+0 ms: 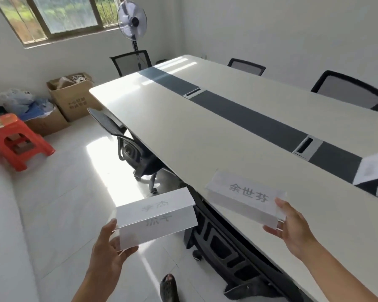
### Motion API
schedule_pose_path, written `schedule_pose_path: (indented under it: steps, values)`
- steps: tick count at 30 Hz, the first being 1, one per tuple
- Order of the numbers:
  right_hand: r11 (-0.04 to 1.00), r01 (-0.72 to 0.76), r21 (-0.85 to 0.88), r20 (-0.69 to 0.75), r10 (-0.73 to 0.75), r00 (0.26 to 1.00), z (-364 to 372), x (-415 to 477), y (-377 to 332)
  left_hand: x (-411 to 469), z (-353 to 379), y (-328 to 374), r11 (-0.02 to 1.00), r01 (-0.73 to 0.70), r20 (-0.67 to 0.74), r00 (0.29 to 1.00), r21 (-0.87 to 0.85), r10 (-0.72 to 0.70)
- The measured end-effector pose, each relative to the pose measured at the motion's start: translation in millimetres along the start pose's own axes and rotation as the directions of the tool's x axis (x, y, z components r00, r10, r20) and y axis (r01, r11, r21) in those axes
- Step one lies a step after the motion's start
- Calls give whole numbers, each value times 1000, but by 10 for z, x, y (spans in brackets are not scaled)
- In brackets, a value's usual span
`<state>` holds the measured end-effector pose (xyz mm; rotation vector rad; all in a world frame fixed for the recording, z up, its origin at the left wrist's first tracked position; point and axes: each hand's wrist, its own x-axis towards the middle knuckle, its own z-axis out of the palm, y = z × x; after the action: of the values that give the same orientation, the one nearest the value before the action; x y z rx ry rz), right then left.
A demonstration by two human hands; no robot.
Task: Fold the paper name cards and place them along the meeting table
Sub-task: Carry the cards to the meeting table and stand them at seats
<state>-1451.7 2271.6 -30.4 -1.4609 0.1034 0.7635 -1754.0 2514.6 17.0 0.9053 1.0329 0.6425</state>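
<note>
Right hand (292, 227) fingers are pinching a white tent-folded name card (244, 196), long axis lying along the tabletop (205, 131) edge; left hand (106, 249) fingers are pinching another card (155, 216).

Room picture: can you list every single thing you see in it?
meeting table: one, cream with dark centre strip, right
name cards: three, white; left card over the floor, right card over the table edge, third on the table far right
office chairs: five, black, around the table
fan: one, white, by the window
cardboard boxes: two, brown, left corner
stool: one, red, left
left hand: holds the left card
right hand: holds the right card
</note>
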Motion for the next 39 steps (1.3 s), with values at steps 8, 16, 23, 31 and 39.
schedule_pose_path:
  steps: [8, 16, 23, 31, 39]
  values:
    - [963, -183, 196, -296, 236, 925, 321, 467, -21, 1572, 435, 642, 985, 81, 219, 969, 151, -113]
    - [952, -127, 277, -412, 237, 880, 191, 818, -245, 2202, 1255, 610, 956, 147, 376, 896, 253, -237]
    - [996, -48, -74, -445, 10, 896, -232, 1512, -552, 2473, 1857, 590, 929, 170, 332, 900, 328, -282]
    - [948, -31, -315, -419, -110, 901, -600, 2225, -553, 2709, 2292, 519, 897, 193, 286, 903, 399, -321]
    - [573, -222, -789, -396, -197, 897, -1005, 2695, -578, 2886, 2702, 432, 867, 181, 286, 896, 464, -340]
